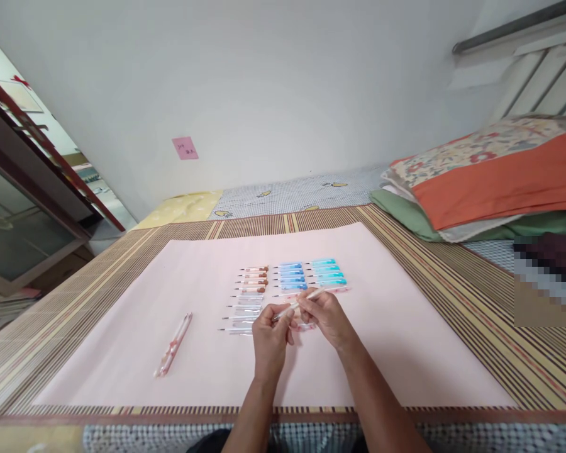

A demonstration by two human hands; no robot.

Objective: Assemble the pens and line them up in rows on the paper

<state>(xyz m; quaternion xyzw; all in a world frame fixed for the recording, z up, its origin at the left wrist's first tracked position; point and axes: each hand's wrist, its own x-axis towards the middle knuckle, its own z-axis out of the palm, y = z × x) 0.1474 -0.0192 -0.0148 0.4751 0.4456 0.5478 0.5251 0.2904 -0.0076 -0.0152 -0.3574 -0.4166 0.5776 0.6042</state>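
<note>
My left hand and my right hand meet over the middle of a pale pink sheet. Both pinch one thin white pen that slants up to the right between them. Just beyond my fingers lie rows of pens: several with brown caps, several clear ones, several dark blue ones and several turquoise ones. Two pink-and-clear pens lie apart on the sheet to the left.
The sheet lies on a striped woven mat on a bed. Folded blankets and an orange floral pillow are stacked at the right. A white wall with a pink note stands behind. A glass-fronted cabinet is at the left.
</note>
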